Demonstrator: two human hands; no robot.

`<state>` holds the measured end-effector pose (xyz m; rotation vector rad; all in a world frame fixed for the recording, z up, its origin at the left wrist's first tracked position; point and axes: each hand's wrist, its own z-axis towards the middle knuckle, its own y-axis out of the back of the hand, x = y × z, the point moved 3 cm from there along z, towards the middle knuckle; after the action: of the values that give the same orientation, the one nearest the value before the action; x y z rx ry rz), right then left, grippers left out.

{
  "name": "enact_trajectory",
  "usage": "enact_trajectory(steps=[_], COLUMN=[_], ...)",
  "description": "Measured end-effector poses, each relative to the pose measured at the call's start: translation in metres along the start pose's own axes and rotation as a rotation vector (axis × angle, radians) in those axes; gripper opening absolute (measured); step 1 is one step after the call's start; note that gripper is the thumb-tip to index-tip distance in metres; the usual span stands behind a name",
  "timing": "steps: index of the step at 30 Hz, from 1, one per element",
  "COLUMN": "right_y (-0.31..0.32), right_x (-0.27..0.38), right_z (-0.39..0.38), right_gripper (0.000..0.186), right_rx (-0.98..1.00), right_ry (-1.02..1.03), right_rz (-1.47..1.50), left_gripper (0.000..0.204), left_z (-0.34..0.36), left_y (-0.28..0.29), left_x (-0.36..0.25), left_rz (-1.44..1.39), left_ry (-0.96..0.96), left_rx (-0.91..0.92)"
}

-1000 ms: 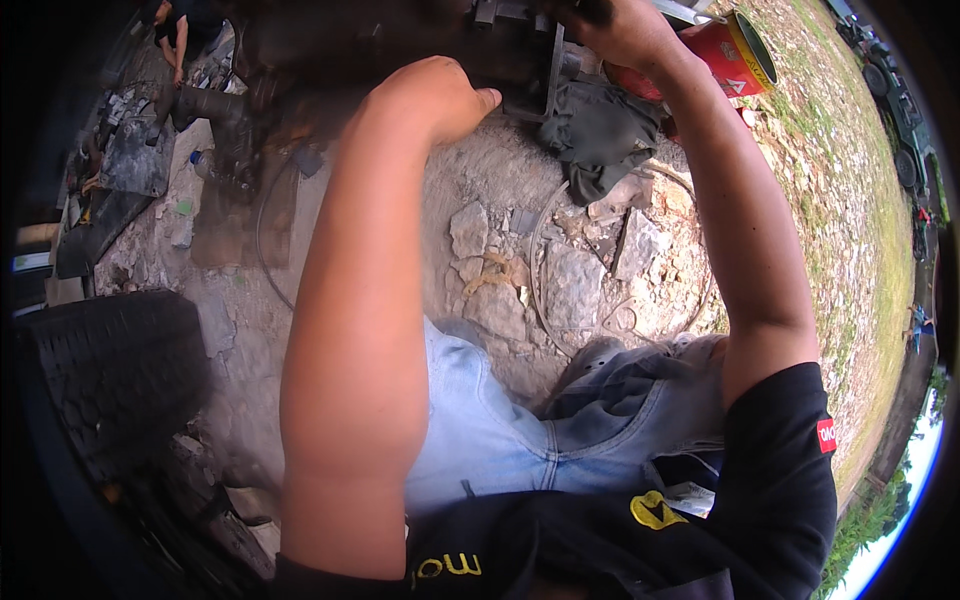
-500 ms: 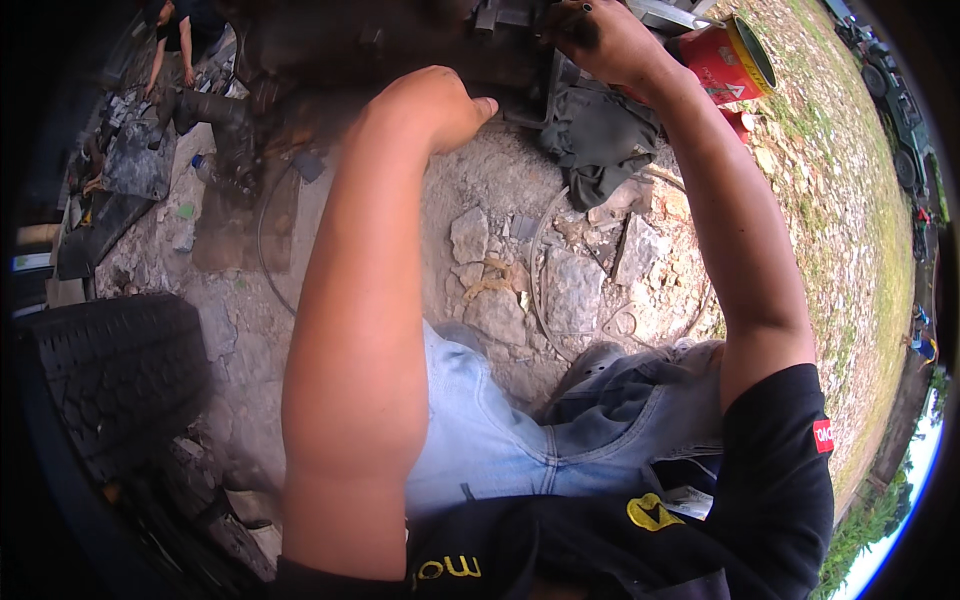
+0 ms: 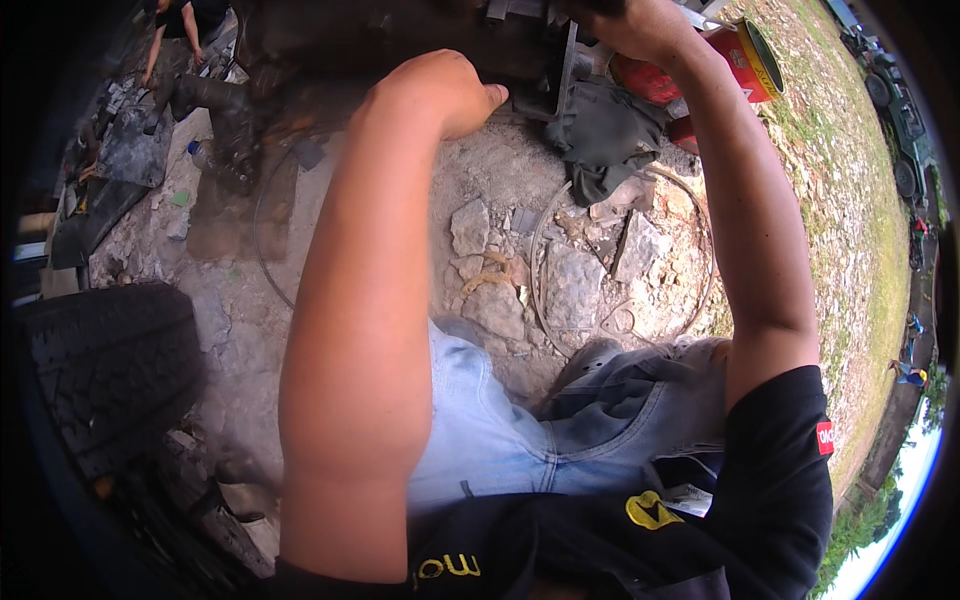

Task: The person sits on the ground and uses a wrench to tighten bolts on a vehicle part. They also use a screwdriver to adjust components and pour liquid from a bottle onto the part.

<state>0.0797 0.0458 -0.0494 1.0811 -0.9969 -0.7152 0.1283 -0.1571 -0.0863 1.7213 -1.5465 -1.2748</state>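
Observation:
My left hand [image 3: 445, 92] is curled at the underside of a dark metal vehicle part [image 3: 330, 55] at the top centre, thumb showing; what its fingers grip is hidden. Higher and further right, my right hand [image 3: 640, 30] is closed at the top edge, against a dark shape I cannot make out, beside an upright metal bracket [image 3: 557, 80]. A dark green cloth [image 3: 600, 145] lies on the rubble just below the bracket. A red bucket with a yellow rim [image 3: 745, 60] is behind my right wrist.
A tyre [image 3: 105, 370] lies at lower left. A co-worker [image 3: 185, 25] reaches into debris at upper left, near a dark metal assembly [image 3: 225, 130]. A looped cable [image 3: 540, 260] and stones [image 3: 575, 285] are on the ground. Vehicles [image 3: 890, 110] stand along the far right.
Both my hands dipped slightly half a second ago and are now higher again; my right hand has also moved a little rightward. The co-worker's arms have shifted.

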Motion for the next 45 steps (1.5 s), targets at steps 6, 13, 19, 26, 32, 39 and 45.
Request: enact_trajectory(steps=[6,13,19,26,32,39,45], right_y=[-0.025,-0.02,0.001,-0.01,-0.005,-0.031,-0.063], right_x=[-0.014,0.0,0.006,-0.008,0.018,0.022,0.006], right_z=[0.002,-0.003,-0.005,-0.007,-0.008,0.005,0.029], right_gripper=[0.02,0.017,0.017,0.019,0.023,0.028,0.032], right_rx=[-0.027,0.004,0.092,0.132,0.022,0.209,0.273], right_ry=[0.185,0.208,0.061,0.132,0.199,-0.1,0.092], right_rz=[-0.032,-0.047,-0.032,-0.122,0.07,0.001,-0.348], left_gripper=[0.066,0.064,0.063,0.06,0.056,0.051,0.05], left_z=[0.005,0.006,0.0,0.005,0.004,0.006,-0.018], left_y=[-0.001,-0.003,0.001,-0.003,0.0,0.008,0.035], left_x=[-0.005,0.0,-0.004,-0.01,-0.007,0.003,0.01], left_rz=[0.001,0.019,0.007,0.02,0.0,-0.008,-0.145], left_ry=[-0.06,-0.041,-0.021,-0.07,-0.043,-0.022,-0.002], left_rx=[-0.006,-0.019,0.015,-0.026,-0.05,-0.149,-0.194])
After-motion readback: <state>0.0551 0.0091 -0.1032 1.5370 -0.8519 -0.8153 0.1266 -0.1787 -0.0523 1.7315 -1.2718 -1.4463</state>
